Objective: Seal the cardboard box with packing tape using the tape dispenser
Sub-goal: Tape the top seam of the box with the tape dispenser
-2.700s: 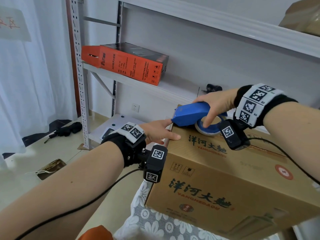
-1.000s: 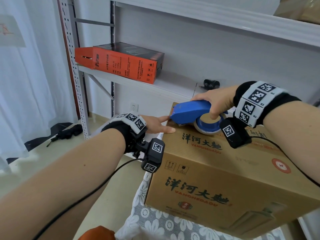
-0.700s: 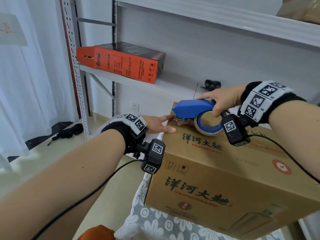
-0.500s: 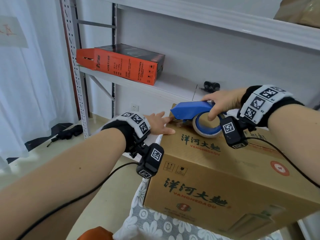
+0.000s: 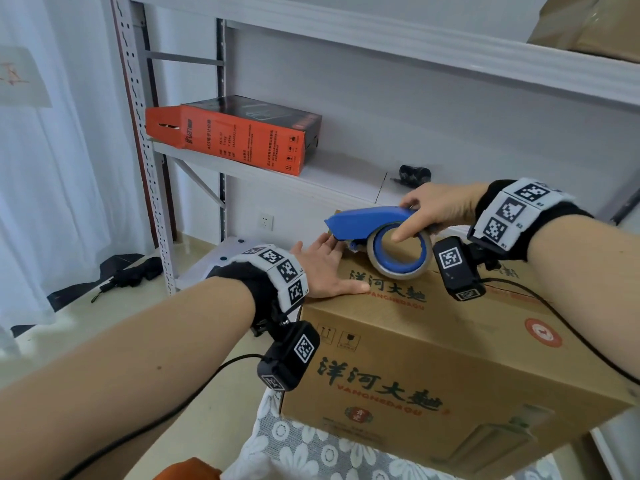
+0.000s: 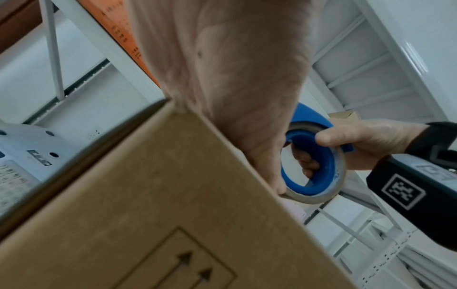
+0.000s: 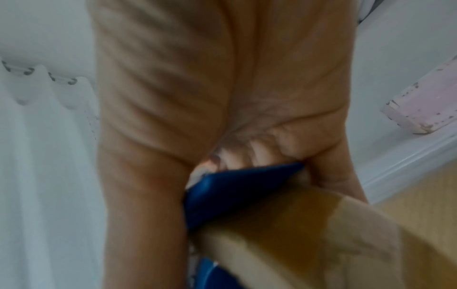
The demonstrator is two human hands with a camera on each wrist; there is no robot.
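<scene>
A brown cardboard box [image 5: 433, 344] with green printed characters sits on a lace-covered surface. Above its far left top corner, my right hand [image 5: 429, 211] grips a blue tape dispenser [image 5: 367, 221] that carries a roll of clear packing tape [image 5: 398, 251]; its thumb reaches into the roll's blue core. In the left wrist view the same dispenser [image 6: 311, 166] shows past the box [image 6: 160, 215] edge, with fingers curled through the core. My left hand [image 5: 325, 268] lies flat with straight fingers on the box top at that corner, its fingertips under the dispenser's nose. The right wrist view is blurred, showing the blue dispenser [image 7: 237, 191] in the hand.
A white metal shelving unit [image 5: 263, 174] stands behind the box, with an orange and black carton [image 5: 235, 133] on its middle shelf and a small black object [image 5: 414, 174] further right. White curtains [image 5: 52, 168] hang at the left. A dark umbrella [image 5: 128, 275] lies on the floor.
My right hand has tilted the dispenser up and drawn it back toward me, lifting the roll on edge. My left hand has slid further onto the box top, under the dispenser's nose.
</scene>
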